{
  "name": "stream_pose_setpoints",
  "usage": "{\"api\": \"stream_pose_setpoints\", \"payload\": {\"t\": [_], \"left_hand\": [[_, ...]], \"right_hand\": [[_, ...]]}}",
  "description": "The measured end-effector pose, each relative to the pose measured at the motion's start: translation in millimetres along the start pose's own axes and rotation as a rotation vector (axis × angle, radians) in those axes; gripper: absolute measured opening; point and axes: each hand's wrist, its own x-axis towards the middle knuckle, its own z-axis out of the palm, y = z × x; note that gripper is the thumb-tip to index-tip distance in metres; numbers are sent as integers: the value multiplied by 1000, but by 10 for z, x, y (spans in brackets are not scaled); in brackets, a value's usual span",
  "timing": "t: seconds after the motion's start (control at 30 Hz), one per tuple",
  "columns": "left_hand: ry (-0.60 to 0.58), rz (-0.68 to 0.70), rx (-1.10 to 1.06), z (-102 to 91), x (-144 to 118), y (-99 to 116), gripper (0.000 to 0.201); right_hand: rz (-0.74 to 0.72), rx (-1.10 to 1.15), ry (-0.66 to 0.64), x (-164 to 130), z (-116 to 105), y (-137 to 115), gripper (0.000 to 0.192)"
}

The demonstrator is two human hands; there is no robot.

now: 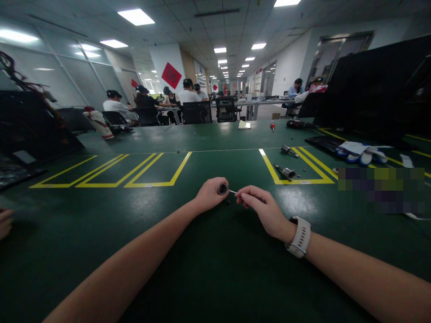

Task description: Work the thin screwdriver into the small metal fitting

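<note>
My left hand [211, 194] is closed around a hollow dark metal cylinder [222, 189], its round open end facing me. Between the pinched fingers of my right hand [257, 202], which wears a pale watch on the wrist, is a thin metal rod tool [232, 191]. Its tip reaches the cylinder's side; whether it is inserted I cannot tell. A small dark piece [228, 201] lies on the table just below the cylinder. To the right rest two metal parts with shafts, a nearer one [286, 172] and a farther one [289, 151], with small dark bits beside the nearer one.
The green table [215, 157] carries yellow tape outlines. Toward the back lie a notepad [244, 125], a red screwdriver [272, 126] and a dark power tool [299, 124]. White-blue gloves [363, 151] lie right. Another person's hand [5, 223] shows at the left edge.
</note>
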Motion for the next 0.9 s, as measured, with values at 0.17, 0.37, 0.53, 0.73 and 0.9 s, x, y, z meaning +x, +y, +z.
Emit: {"api": "stream_pose_setpoints", "payload": {"t": [0.17,0.37,0.53,0.73,0.9], "left_hand": [[-6,3,-31,0,-2,10,9],[-15,11,-15,6,8,15,7],[4,7,-16,13,8,11,9],[-5,37,1,16,7,-19,8],[-5,54,13,16,4,-14,6]], "right_hand": [[-38,-85,-41,-8,3,-67,17],[-159,-282,-46,-28,60,-116,17],[-87,-245,-20,-22,76,-111,18],[-46,-178,-12,-30,66,-112,19],[-101,-214,6,-54,64,-103,19]]}}
